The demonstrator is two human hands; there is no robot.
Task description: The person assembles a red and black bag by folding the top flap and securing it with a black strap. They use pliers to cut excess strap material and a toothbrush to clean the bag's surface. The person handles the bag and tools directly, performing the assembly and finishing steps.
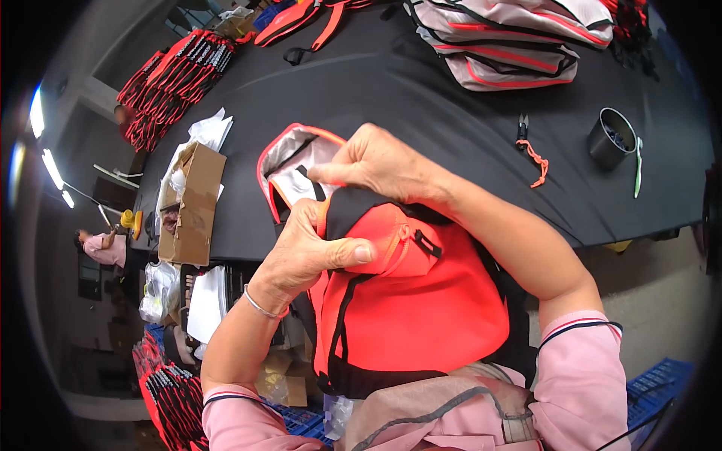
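A bright orange-red backpack (451, 316) with black trim lies across my lap and against the table edge. Its top is unzipped, and the pale grey lining (289, 184) shows inside. My left hand (301, 252) grips the bag's side by the opening, thumb pressed on the orange fabric and the other fingers behind it. At the mouth of the bag my right hand (380, 165) is closed, thumb and curled fingers together over the black top edge; what lies between them is hidden. A short black strap (308, 174) shows beside the right thumb. A small black buckle (427, 243) sits on the front.
On the black-covered table (361, 98) lie thread snips (522, 131) with an orange cord, a dark metal cup (611, 139) of small parts and a pale green stick (638, 169). Pale bags (511, 45) are stacked behind. A cardboard box (199, 203) stands left, near orange-black stacks (177, 75). Another person (105, 248) is far left.
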